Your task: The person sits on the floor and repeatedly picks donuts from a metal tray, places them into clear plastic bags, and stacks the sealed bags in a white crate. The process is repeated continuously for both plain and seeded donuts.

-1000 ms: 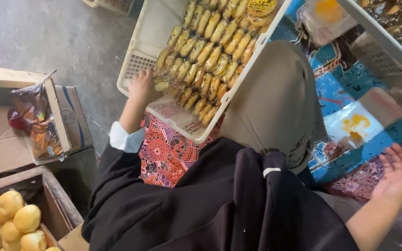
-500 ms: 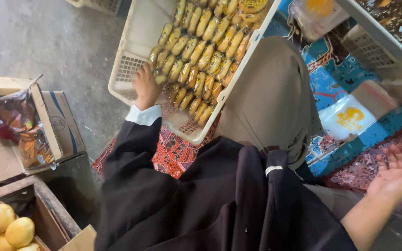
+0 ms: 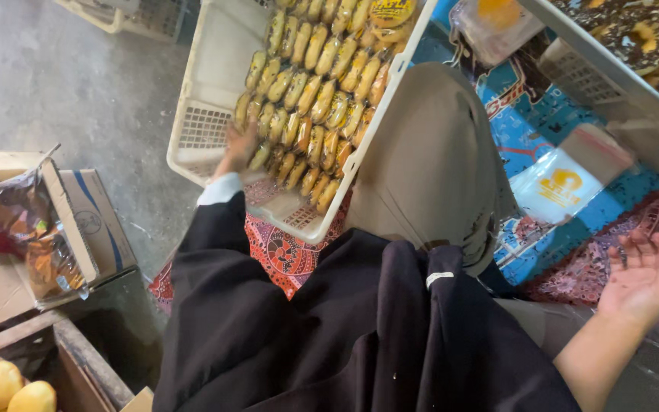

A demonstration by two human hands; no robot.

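Observation:
A white plastic crate (image 3: 215,91) rests tilted on my lap, filled with rows of wrapped golden rolls (image 3: 314,91). My left hand (image 3: 238,145), in a black sleeve with a white cuff, reaches into the crate. It touches the near-left end of the rolls, and its fingertips are hidden among the packets. My right hand (image 3: 642,275) hovers far to the right, palm up, fingers spread, holding nothing. My beige-clad knee (image 3: 436,160) sits under the crate's right side.
A cardboard box (image 3: 78,221) with a bag of snacks (image 3: 36,244) stands at the left. Below it is a wooden crate with yellow fruit (image 3: 13,385). Clear printed bags (image 3: 566,183) lie on a blue patterned mat (image 3: 528,130). Another white basket (image 3: 585,72) is at the upper right.
My left hand has slid from the crate's bare mesh floor up against the rolls. The right hand stays open and palm up. The view has shifted a little.

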